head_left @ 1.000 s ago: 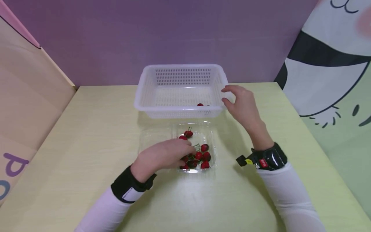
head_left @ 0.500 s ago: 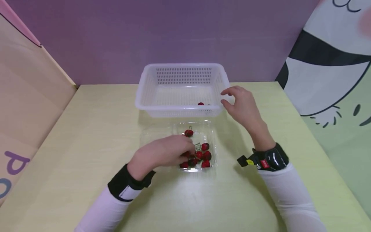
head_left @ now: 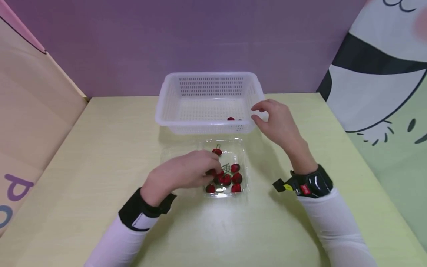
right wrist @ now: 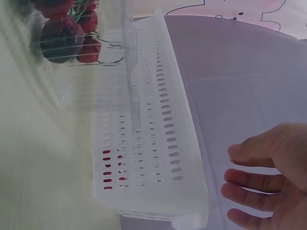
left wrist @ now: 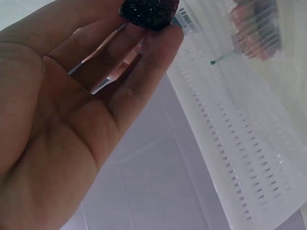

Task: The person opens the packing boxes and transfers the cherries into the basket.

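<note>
My left hand [head_left: 186,168] is over the clear plastic box [head_left: 246,159], which bears several red cherries [head_left: 237,178] with green stems. A dark cherry [left wrist: 149,13] is held at its fingertips, seen at the top of the left wrist view; the thumb tip is out of that view. Beside the right end of the white basket [head_left: 207,124] hovers my right hand [head_left: 278,120], thumb and fingers apart with nothing between them. Inside the basket a red cherry [head_left: 231,119] shows just over the front rim; more red shows through its slots in the right wrist view.
The pale wooden table [head_left: 110,148] extends to both sides of the box. A purple wall [head_left: 207,37] stands right behind the basket. Printed panels border the table at left and right. The box's clear lid [head_left: 176,152] lies on its left side, partly under my left arm.
My left hand has drawn slightly left and up, with a cherry at its fingertips; cherries under it have shifted. The right hand has barely moved.
</note>
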`<state>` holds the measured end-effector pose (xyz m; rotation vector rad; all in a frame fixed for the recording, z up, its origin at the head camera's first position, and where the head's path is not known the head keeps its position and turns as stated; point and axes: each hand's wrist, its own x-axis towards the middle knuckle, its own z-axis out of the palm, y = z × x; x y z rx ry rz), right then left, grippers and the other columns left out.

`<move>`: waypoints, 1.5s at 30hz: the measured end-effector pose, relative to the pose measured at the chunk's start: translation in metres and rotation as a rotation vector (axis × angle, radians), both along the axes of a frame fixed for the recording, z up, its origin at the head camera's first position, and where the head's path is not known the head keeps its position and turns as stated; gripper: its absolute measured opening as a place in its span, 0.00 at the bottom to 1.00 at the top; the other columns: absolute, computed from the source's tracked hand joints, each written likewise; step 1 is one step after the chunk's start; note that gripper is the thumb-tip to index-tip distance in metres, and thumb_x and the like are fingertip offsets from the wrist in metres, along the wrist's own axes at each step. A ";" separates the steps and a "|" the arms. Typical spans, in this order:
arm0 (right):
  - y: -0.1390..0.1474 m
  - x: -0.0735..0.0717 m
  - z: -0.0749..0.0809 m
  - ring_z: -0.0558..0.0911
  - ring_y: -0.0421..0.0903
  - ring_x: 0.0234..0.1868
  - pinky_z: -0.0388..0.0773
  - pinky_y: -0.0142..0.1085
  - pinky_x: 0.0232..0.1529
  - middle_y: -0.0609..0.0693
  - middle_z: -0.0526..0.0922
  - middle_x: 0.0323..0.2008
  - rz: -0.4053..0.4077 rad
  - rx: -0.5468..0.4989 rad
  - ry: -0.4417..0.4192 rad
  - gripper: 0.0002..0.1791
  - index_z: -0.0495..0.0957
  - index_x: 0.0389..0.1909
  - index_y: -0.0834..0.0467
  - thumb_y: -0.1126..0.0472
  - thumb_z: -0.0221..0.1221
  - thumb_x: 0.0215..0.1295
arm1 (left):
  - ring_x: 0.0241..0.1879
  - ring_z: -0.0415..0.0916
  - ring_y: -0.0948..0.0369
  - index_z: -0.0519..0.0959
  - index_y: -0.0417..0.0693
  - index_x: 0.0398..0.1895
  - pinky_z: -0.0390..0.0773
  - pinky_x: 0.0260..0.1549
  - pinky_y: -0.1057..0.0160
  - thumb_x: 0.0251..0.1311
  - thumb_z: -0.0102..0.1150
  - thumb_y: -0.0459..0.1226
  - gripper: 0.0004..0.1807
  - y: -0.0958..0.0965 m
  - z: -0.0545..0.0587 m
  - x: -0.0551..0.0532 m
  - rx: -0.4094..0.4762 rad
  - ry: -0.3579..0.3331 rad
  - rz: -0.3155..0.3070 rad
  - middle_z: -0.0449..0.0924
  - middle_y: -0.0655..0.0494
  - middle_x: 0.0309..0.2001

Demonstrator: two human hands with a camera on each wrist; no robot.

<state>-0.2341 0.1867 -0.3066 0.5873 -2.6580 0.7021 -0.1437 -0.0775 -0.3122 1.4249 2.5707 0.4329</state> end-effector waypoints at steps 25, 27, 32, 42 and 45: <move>-0.015 0.031 0.013 0.79 0.43 0.31 0.73 0.32 0.29 0.45 0.80 0.31 0.190 0.217 -0.167 0.08 0.82 0.42 0.58 0.61 0.64 0.64 | 0.37 0.75 0.62 0.83 0.42 0.40 0.73 0.38 0.70 0.58 0.66 0.29 0.07 -0.040 0.034 -0.010 0.235 0.170 0.139 0.79 0.58 0.39; -0.017 0.035 0.012 0.79 0.42 0.32 0.74 0.32 0.31 0.45 0.80 0.32 0.249 0.254 -0.195 0.08 0.82 0.42 0.58 0.61 0.65 0.64 | 0.39 0.75 0.62 0.83 0.41 0.41 0.73 0.39 0.69 0.59 0.66 0.29 0.08 -0.042 0.035 -0.012 0.242 0.173 0.168 0.79 0.57 0.40; -0.020 0.042 0.010 0.80 0.41 0.37 0.76 0.33 0.38 0.44 0.81 0.37 0.412 0.319 -0.229 0.09 0.82 0.43 0.57 0.64 0.66 0.62 | 0.41 0.76 0.61 0.83 0.41 0.41 0.73 0.42 0.68 0.59 0.66 0.29 0.08 -0.047 0.035 -0.018 0.268 0.231 0.207 0.79 0.56 0.41; -0.030 0.054 0.005 0.80 0.41 0.37 0.75 0.31 0.41 0.42 0.81 0.36 0.605 0.436 -0.314 0.06 0.82 0.40 0.55 0.66 0.65 0.63 | 0.41 0.78 0.59 0.83 0.37 0.41 0.76 0.42 0.67 0.57 0.68 0.27 0.09 -0.049 0.033 -0.030 0.374 0.315 0.361 0.79 0.53 0.41; -0.033 0.056 0.003 0.79 0.40 0.37 0.75 0.30 0.40 0.42 0.81 0.36 0.613 0.450 -0.330 0.07 0.82 0.41 0.56 0.66 0.65 0.63 | 0.40 0.79 0.59 0.82 0.35 0.42 0.76 0.41 0.66 0.56 0.68 0.26 0.10 -0.049 0.030 -0.034 0.408 0.320 0.393 0.79 0.51 0.41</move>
